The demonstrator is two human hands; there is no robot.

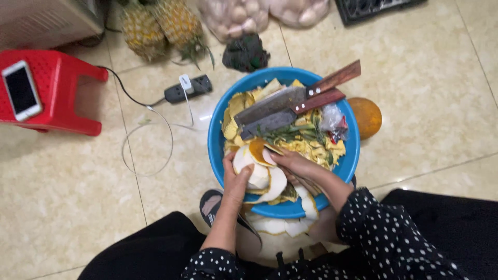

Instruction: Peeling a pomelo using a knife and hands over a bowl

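Pale peeled fruit (251, 168) gripped by left hand (236, 181), right hand (293, 163) closed on its peel, over blue basin (215, 142)

Home floor, beige tiles (67, 207), red stool (57, 93), pineapples (161, 26)

Two knives (290, 106) on peelings in the basin (215, 142), stool (57, 93) left, round fruit (367, 117) right

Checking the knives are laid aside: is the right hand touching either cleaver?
Apart. The head view shows the right hand below both cleavers, with peelings between them.
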